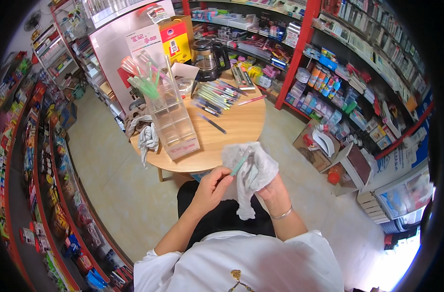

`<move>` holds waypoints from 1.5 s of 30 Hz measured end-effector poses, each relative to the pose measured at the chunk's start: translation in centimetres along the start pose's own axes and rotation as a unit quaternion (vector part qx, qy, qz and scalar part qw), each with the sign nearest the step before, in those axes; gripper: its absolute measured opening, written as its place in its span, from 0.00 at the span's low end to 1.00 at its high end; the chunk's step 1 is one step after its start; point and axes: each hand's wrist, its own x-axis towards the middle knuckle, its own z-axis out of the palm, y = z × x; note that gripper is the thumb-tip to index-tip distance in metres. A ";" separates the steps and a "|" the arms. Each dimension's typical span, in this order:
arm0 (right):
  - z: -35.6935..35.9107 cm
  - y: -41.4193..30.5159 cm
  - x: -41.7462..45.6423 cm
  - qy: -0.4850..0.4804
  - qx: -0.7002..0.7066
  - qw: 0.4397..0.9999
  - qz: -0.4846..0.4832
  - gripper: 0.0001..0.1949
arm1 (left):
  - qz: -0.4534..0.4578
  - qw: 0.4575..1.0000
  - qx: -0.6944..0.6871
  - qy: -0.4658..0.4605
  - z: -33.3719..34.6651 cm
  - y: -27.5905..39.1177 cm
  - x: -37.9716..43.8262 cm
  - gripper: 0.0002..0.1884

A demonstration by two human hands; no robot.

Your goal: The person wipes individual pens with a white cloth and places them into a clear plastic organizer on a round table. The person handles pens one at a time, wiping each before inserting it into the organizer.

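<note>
My left hand [215, 186] pinches the lower end of a green pen [240, 165]. A white cloth [258, 171] lies over my right hand [274, 191], which grips it from below, and the pen's upper end rests against the cloth. Both hands are above my lap, in front of the round wooden table [222, 146]. On the table stands a clear acrylic pen display stand [174, 124], with green pens [145, 87] and pink ones in its upper slots. Many pens [216, 95] lie in a pile to its right, and a single dark pen [212, 123] lies nearer me.
A glass coffee pot [206, 60], a yellow and red box [175, 40] and a tape roll [185, 85] are at the table's back. Crumpled cloths [147, 137] hang at its left edge. Stocked shelves [338, 84] stand at right and left, with a cardboard box [313, 146] on the floor.
</note>
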 end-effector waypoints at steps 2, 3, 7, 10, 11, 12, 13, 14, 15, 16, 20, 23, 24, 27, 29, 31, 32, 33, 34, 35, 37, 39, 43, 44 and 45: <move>-0.5 0.6 0.1 -0.017 -0.053 0.998 -0.038 0.18 | 0.009 1.000 0.010 0.021 0.2 -0.4 0.1 0.05; -0.7 0.9 -0.2 -0.024 -0.078 0.995 -0.059 0.19 | 0.012 0.999 0.014 0.030 0.4 -0.6 0.1 0.06; 1.2 3.2 0.3 0.030 -0.309 0.920 -0.241 0.17 | -0.012 0.998 0.024 0.051 1.2 0.2 0.4 0.04; 2.5 2.8 0.5 0.043 -0.271 0.931 -0.242 0.18 | -0.044 0.997 -0.046 -0.034 1.6 -1.3 -0.5 0.06; 2.4 2.7 0.8 0.049 -0.276 0.927 -0.247 0.18 | -0.065 0.992 -0.081 -0.072 1.6 -1.6 -0.9 0.07; 2.4 2.7 1.0 0.054 -0.280 0.925 -0.252 0.17 | -0.138 0.969 -0.181 -0.096 1.9 -0.9 -1.2 0.09; 2.2 2.7 1.2 0.061 -0.284 0.922 -0.257 0.17 | -0.133 0.971 -0.178 -0.090 2.0 -1.1 -1.4 0.09; 1.7 2.9 1.7 0.061 -0.296 0.919 -0.255 0.17 | -0.127 0.973 -0.176 -0.084 2.0 -1.3 -1.6 0.09; 1.4 3.0 2.0 0.061 -0.308 0.915 -0.251 0.17 | -0.122 0.974 -0.174 -0.077 2.1 -1.5 -1.8 0.09; 1.4 3.3 2.0 0.048 -0.286 0.924 -0.250 0.17 | -0.104 0.985 -0.130 -0.042 2.3 -1.4 -1.8 0.09; 1.0 4.9 1.5 0.027 -0.218 0.947 -0.234 0.18 | -0.131 0.981 -0.141 0.003 2.4 -2.4 -2.0 0.08; 1.3 4.2 1.7 0.016 -0.098 0.980 -0.172 0.19 | -0.125 0.975 -0.182 -0.001 2.4 -2.5 -1.9 0.08; 1.8 3.5 1.9 0.006 -0.041 0.989 -0.144 0.20 | -0.122 0.974 -0.190 -0.003 2.2 -2.7 -1.8 0.08; 3.0 1.1 2.5 -0.018 0.032 0.992 -0.121 0.18 | -0.119 0.976 -0.184 0.009 1.9 -3.0 -1.8 0.08; 3.0 1.5 2.4 -0.017 -0.013 0.995 -0.102 0.19 | -0.110 0.981 -0.157 0.028 1.9 -3.2 -1.7 0.08; 2.0 3.1 2.0 -0.011 -0.051 0.993 -0.107 0.21 | -0.095 0.987 -0.121 0.055 2.2 -3.3 -1.6 0.09; 2.0 3.8 2.0 0.032 -0.061 0.989 -0.127 0.21 | -0.082 0.990 -0.105 0.055 2.3 -3.3 -1.4 0.08; 2.0 4.4 2.0 0.034 -0.112 0.980 -0.158 0.21 | -0.071 0.992 -0.088 0.057 2.5 -3.2 -1.4 0.07; 1.8 4.9 1.9 0.037 -0.163 0.968 -0.189 0.21 | -0.060 0.994 -0.071 0.058 2.5 -3.1 -1.4 0.07; 1.5 5.2 1.8 0.039 -0.213 0.952 -0.219 0.21 | -0.057 0.995 -0.049 0.059 2.5 -3.1 -1.4 0.07; 1.3 4.9 2.1 0.022 -0.241 0.941 -0.236 0.19 | -0.048 0.997 -0.006 0.060 2.4 -2.9 -1.3 0.07; 1.2 4.6 2.3 0.014 -0.270 0.933 -0.238 0.17 | -0.061 0.997 -0.006 0.057 2.3 -2.8 -1.6 0.07; 2.0 4.8 0.9 -0.011 -0.429 0.871 -0.240 0.17 | -0.013 0.997 -0.007 0.071 2.7 -3.3 -2.2 0.07; 2.5 4.6 0.1 -0.016 -0.477 0.851 -0.221 0.19 | -0.002 0.998 -0.011 0.070 2.6 -3.4 -2.2 0.07; 2.1 4.7 0.1 -0.037 -0.506 0.824 -0.251 0.14 | 0.010 0.998 -0.013 0.069 2.5 -3.3 -2.2 0.07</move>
